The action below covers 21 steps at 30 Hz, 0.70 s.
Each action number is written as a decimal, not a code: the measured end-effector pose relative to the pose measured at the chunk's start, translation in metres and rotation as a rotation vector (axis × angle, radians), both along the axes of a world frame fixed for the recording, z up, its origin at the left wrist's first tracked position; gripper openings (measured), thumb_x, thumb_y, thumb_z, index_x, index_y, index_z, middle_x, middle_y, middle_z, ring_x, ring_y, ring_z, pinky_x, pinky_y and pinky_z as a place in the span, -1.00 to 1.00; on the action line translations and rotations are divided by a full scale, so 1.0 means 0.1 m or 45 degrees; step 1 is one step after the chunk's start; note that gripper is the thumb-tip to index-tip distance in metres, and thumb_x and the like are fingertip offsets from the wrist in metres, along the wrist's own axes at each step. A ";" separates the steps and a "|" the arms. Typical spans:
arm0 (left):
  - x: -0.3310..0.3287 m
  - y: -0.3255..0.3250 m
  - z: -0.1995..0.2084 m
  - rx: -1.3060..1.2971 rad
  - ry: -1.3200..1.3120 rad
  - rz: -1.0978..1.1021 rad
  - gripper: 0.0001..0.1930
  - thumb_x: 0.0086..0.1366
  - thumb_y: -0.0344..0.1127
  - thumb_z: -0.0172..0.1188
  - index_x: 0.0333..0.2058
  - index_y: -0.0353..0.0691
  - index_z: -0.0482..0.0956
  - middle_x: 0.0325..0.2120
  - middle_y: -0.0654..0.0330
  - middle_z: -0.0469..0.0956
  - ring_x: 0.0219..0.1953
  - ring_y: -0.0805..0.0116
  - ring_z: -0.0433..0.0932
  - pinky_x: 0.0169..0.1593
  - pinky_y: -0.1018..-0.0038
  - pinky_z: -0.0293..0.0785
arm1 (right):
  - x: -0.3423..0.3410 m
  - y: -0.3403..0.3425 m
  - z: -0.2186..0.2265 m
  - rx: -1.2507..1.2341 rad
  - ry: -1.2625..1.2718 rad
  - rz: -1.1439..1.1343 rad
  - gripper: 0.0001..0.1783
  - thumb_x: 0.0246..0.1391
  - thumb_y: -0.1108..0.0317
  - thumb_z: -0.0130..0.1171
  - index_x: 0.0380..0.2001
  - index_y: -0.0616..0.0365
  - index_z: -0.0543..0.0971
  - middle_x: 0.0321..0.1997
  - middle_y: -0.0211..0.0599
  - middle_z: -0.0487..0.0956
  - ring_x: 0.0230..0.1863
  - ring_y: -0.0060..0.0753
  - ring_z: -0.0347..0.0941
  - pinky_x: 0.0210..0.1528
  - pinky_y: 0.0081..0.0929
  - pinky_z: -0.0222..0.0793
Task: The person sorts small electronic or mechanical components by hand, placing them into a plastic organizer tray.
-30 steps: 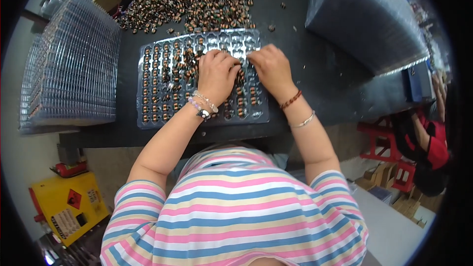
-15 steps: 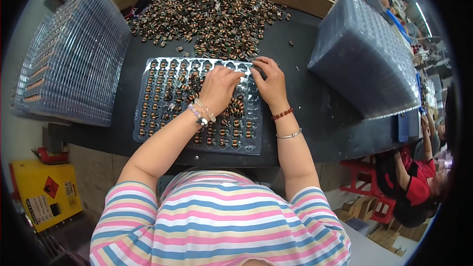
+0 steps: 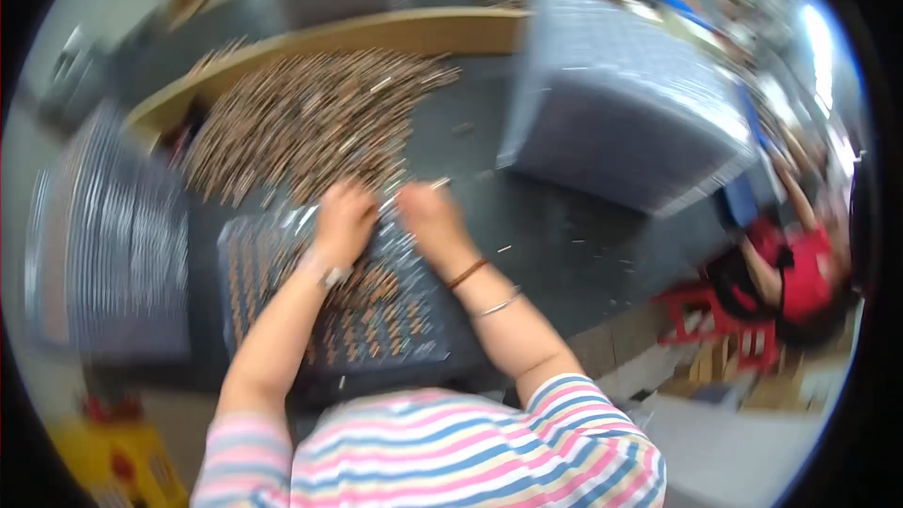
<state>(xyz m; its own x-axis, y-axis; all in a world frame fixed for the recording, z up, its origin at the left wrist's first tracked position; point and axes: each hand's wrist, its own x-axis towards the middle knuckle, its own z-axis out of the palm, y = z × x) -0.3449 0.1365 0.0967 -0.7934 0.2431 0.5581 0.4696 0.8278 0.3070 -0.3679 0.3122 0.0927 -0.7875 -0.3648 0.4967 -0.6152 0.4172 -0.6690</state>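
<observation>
A clear plastic tray with rows of pockets (image 3: 431,343) lies on the black table in front of me. Small copper-coloured wound coils (image 3: 362,334) sit in many pockets, and a loose heap of them covers the tray's middle. My left hand (image 3: 346,223) is over the tray's far part, its fingers curled but smeared by motion. Close to its right, my right hand (image 3: 433,221) is at the tray's far right corner, with blurred fingertips. Whether either hand holds a coil cannot be made out.
A big pile of loose coils (image 3: 301,118) spreads beyond the tray, against a wooden edge board (image 3: 414,33). Tall stacks of plastic trays stand at left (image 3: 118,245) and right (image 3: 621,122). A person in red (image 3: 804,268) sits at far right near a red stool (image 3: 701,315).
The whole view has swung and blurred, so tray and pile appear further left and lower. Both hands stay at the tray's far part, and my right hand's fingers seem more drawn in.
</observation>
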 end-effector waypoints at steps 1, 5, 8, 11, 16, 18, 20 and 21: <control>0.01 -0.15 -0.07 -0.010 -0.087 0.010 -0.87 -0.10 -0.47 0.27 -0.49 -0.25 0.57 -0.42 0.05 0.56 -0.17 0.00 0.48 -0.01 0.16 0.36 | -0.02 -0.18 -0.19 -0.156 0.010 -0.010 -0.92 -0.13 0.51 0.02 -0.63 0.24 0.41 -0.49 -0.05 0.46 -0.37 0.03 0.39 -0.36 -0.16 0.26; 0.20 -0.77 0.00 -0.066 -0.123 -0.007 -0.87 -0.11 -0.53 0.28 -0.50 -0.30 0.55 -0.33 0.10 0.47 -0.16 0.05 0.39 -0.07 0.21 0.31 | 0.05 -0.80 -0.37 -0.030 0.095 -0.034 -0.90 -0.10 0.39 0.13 -0.53 0.16 0.58 -0.33 -0.27 0.54 -0.17 -0.21 0.43 -0.04 -0.33 0.36; 0.30 -1.00 0.15 -0.102 -0.128 -0.023 -0.92 -0.02 -0.50 0.25 -0.48 -0.30 0.56 -0.33 0.10 0.46 -0.18 0.07 0.39 -0.07 0.23 0.30 | 0.20 -0.99 -0.26 0.000 0.030 -0.135 -0.90 -0.05 0.37 0.14 -0.51 0.14 0.59 -0.22 -0.33 0.51 -0.07 -0.27 0.37 -0.01 -0.37 0.35; 0.28 -1.23 0.21 -0.072 -0.143 0.073 -0.88 0.19 -0.42 0.15 -0.31 -0.31 0.54 -0.28 0.08 0.46 -0.15 0.08 0.38 -0.04 0.24 0.29 | 0.19 -0.99 -0.28 0.063 -0.047 -0.190 -0.88 -0.01 0.34 0.14 -0.50 0.12 0.60 -0.15 -0.37 0.48 -0.01 -0.31 0.32 -0.01 -0.38 0.34; 0.40 -2.00 0.09 -0.245 -0.234 0.588 -0.80 0.26 -0.34 0.08 -0.20 -0.33 0.47 -0.25 0.01 0.49 -0.15 0.00 0.40 -0.06 0.21 0.31 | 0.13 -1.03 -0.38 0.010 0.147 -0.262 -0.90 -0.07 0.36 0.15 -0.45 0.11 0.53 -0.26 -0.33 0.44 -0.11 -0.26 0.31 -0.06 -0.33 0.31; 0.50 -2.09 0.07 -0.254 -0.405 0.657 -0.80 0.26 -0.33 0.08 -0.21 -0.34 0.47 -0.24 0.01 0.48 -0.16 0.00 0.40 -0.08 0.21 0.31 | 0.17 -1.01 -0.35 -0.004 0.165 -0.310 -0.88 -0.07 0.35 0.15 -0.42 0.11 0.52 -0.26 -0.32 0.44 -0.11 -0.25 0.31 -0.06 -0.33 0.30; 0.69 -2.22 -0.03 -0.328 -0.458 0.689 -0.82 0.28 -0.30 0.06 -0.26 -0.31 0.47 -0.28 0.04 0.49 -0.17 0.00 0.42 -0.12 0.17 0.32 | 0.24 -1.05 -0.32 0.188 0.082 -0.283 -0.77 -0.06 0.35 0.20 -0.28 0.14 0.50 -0.15 -0.31 0.44 -0.04 -0.26 0.32 -0.01 -0.33 0.31; 0.77 -2.30 -0.07 -0.324 -0.454 0.692 -0.82 0.28 -0.30 0.06 -0.26 -0.31 0.47 -0.28 0.04 0.49 -0.17 0.00 0.42 -0.12 0.17 0.32 | 0.27 -1.09 -0.32 0.190 0.087 -0.280 -0.77 -0.06 0.35 0.20 -0.28 0.14 0.50 -0.15 -0.31 0.44 -0.04 -0.26 0.32 -0.01 -0.33 0.31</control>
